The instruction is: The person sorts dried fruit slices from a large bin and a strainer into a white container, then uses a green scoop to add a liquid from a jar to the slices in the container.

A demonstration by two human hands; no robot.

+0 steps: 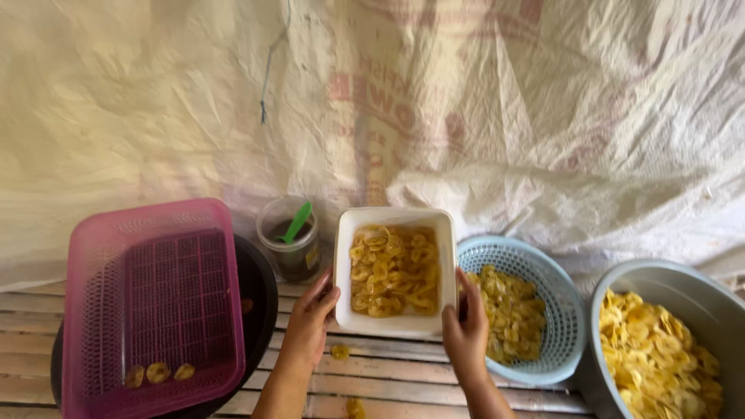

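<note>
Single head view, looking steeply down, close above slatted bench, facing sheeted wall.

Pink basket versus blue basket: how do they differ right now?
The pink basket is rectangular and nearly empty, with three chips along its near edge; the blue basket is round and holds a heap of chips. Pink sits tilted on a dark pan; blue rests on the slatted surface. Both are perforated plastic.

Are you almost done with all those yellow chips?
Not yet. Only three chips lie in the pink basket. Left hand and right hand hold a white tub of chips. The blue basket and grey basin are well filled with chips.
</note>
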